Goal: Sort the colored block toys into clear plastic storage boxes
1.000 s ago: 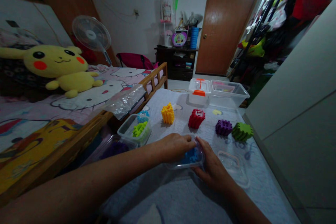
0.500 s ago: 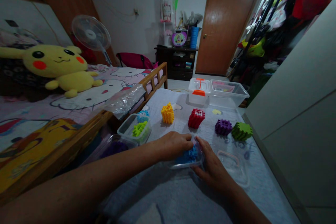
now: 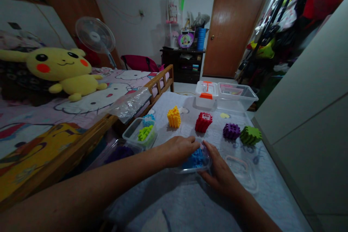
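A clear plastic container (image 3: 190,170) with blue toy pieces (image 3: 198,157) inside sits on the cloth in front of me. My right hand (image 3: 219,168) grips its right side, fingers at the far rim and thumb at the near corner. Over the container's left part, my left hand (image 3: 181,151) reaches in with curled fingers; what they hold, if anything, is hidden. Beyond the hands stand interlocked plastic block stacks: yellow (image 3: 174,117), red (image 3: 203,122), purple (image 3: 231,131) and green (image 3: 250,136). A clear lid (image 3: 241,174) lies flat right of my right hand.
Left of the hands, a clear box (image 3: 130,138) holds lime and light-blue pieces, beside another box (image 3: 114,152) of dark purple ones. At the far edge stand an orange-latched box (image 3: 206,98) and an open clear bin (image 3: 236,103). A wooden bed rail (image 3: 89,141) borders the left.
My left hand's fingertips have shifted slightly left and back over the container, showing more of the blue pieces. My right hand keeps its grip on the container.
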Demonstrator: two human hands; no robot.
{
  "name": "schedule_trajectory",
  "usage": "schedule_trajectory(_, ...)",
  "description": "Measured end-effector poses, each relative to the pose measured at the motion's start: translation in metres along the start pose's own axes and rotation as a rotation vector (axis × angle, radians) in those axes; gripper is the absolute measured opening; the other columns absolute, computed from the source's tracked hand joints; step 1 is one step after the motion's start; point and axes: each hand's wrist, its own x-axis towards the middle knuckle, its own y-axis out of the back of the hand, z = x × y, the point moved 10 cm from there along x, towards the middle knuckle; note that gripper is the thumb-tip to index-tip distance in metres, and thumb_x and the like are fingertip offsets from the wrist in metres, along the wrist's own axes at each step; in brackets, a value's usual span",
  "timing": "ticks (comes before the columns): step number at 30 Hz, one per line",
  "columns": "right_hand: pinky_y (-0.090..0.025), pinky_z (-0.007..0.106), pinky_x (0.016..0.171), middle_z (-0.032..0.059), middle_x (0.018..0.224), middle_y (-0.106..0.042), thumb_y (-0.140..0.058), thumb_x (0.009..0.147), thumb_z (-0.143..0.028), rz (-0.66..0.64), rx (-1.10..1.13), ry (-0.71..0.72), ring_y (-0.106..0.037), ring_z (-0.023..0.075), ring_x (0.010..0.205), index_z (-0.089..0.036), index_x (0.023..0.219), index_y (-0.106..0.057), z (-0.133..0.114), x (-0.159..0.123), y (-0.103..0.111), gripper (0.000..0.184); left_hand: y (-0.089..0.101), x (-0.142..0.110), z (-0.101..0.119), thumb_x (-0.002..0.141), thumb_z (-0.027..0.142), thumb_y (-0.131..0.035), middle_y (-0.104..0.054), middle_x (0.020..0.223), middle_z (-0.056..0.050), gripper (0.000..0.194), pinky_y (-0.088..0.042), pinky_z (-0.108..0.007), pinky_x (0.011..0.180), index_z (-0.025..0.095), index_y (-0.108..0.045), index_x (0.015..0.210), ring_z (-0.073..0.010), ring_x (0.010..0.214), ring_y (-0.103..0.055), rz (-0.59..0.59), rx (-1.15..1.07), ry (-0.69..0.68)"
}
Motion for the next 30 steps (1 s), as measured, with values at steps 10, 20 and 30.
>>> schedule_trajectory(10, -0.034, 0.060, 0.115, 0.0168, 0.156, -0.034, -0.059, 0.087, -0.023, -0.003, -0.015, 0.021, -0.035, 0.0329, 0.145, -0.028, 0.156, -0.009, -0.003, 0.001, -0.001, 0.086, -0.015, -0.002, -0.005, 0.088, 0.026, -0.054, -0.073, 0.098, -0.014, 0.037, -0.053, -0.038, 0.072, 0.015, -0.050, 0.123, -0.0320, 0.093, -0.071, -0.144, -0.053, 0.168)
schedule_trajectory(20, -0.032, 0.061, 0.115, 0.0179, 0.155, -0.035, -0.061, 0.086, -0.023, -0.022, 0.020, -0.015, -0.034, 0.0336, 0.145, -0.026, 0.155, -0.012, -0.003, 0.002, 0.000, 0.085, -0.023, -0.002, -0.011, 0.083, 0.027, -0.059, -0.073, 0.107, -0.015, 0.051, -0.054, -0.037, 0.073, 0.016, -0.045, 0.130, -0.0323, 0.095, -0.071, -0.206, -0.179, 0.144)
schedule_trajectory(30, -0.032, 0.058, 0.116, 0.0169, 0.156, -0.034, -0.060, 0.086, -0.022, -0.012, 0.004, -0.012, -0.033, 0.0330, 0.145, -0.025, 0.157, -0.011, -0.001, 0.000, -0.001, 0.086, -0.017, -0.003, -0.012, 0.082, 0.019, -0.054, -0.070, 0.113, -0.012, 0.047, -0.053, -0.033, 0.075, 0.021, -0.047, 0.128, -0.0257, 0.095, -0.068, -0.365, -0.306, 0.127)
